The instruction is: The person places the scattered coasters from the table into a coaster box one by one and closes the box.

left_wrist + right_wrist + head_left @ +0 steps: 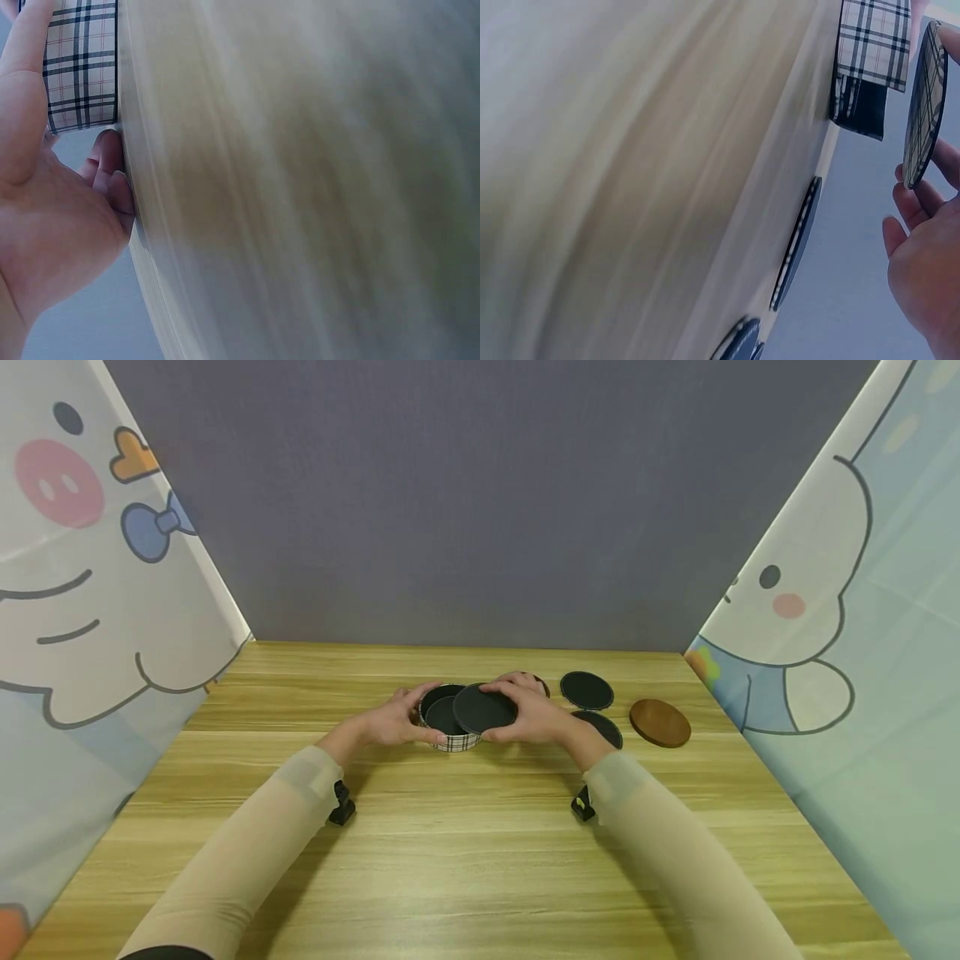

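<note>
A round coaster holder (459,743) with plaid outer wall and black inside stands on the wooden table. My left hand (390,720) grips its left side, thumb at the front and fingers round the back; the left wrist view shows its plaid wall (81,67) beyond my palm. In my right hand (536,714) is a round coaster (483,708), black on the face seen from above, pinched between thumb and fingers. It tilts over the holder's right rim. The right wrist view shows the coaster's plaid underside (924,112), raised off the table, and a gap in the holder's wall (874,41).
To the right lie a black coaster (587,690), a second black coaster (603,727) partly behind my right wrist, and a brown wooden disc (660,723). Another dark disc (544,686) peeks out behind my right hand. A grey panel (472,527) closes the table's back.
</note>
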A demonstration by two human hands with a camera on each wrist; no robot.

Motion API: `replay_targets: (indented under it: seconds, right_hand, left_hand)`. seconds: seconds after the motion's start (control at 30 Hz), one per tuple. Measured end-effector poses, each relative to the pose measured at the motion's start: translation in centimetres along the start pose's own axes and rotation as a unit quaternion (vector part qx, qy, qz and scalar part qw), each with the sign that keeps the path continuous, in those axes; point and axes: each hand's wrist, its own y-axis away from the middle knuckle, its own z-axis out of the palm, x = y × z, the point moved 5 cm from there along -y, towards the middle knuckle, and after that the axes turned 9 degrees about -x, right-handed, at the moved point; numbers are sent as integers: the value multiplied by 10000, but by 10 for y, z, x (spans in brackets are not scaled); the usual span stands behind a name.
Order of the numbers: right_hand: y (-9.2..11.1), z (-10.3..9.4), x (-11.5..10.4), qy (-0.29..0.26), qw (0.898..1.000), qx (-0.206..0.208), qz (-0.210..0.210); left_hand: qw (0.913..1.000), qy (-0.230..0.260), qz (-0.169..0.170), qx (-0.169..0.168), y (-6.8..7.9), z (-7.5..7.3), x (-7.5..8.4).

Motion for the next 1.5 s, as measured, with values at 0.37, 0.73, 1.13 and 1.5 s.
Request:
replay_targets:
  seconds: [0.37,0.73,1.13,1.5]
  right_hand:
    - [-17,8,-7,49,9999,-78,52]
    - [-30,15,-13,59,9998,-155,59]
    - [-37,19,-16,130,9996,-238,86]
    - [-40,21,-17,16,9995,-321,43]
  left_hand:
    - [10000,-66,-15,-30,0,-1,0]
    - [9999,-39,18,-95,0,-1,0]
    - [9999,-17,106,-81,0,-1,0]
    - [9998,-70,122,-104,-2,-1,-1]
